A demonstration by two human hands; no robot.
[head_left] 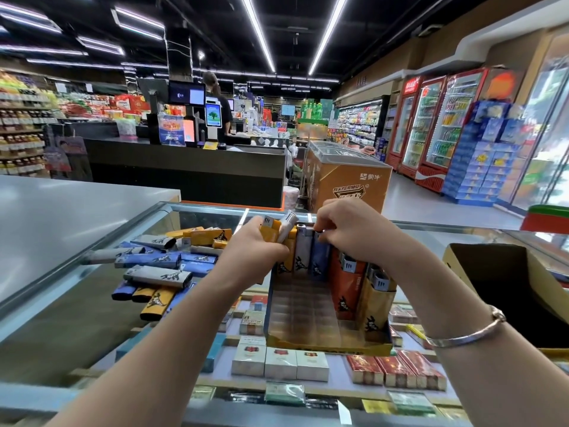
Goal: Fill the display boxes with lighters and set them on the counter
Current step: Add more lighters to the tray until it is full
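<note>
R hand (348, 229) on blue lighter (320, 257), display box (326, 343).

Pretty bright overall, all of it coming from the long ceiling light strips (258, 32) against a dark ceiling. The glass tabletop (77, 291) throws back pale glare streaks on the left side. Fisheye distortion is obvious: the drink fridges (431, 124) on the right lean inward and the edges bend. Shelves (21, 134) far left look soft and smeary, and the bottom corners are blurred. Shadows are faint.
</note>
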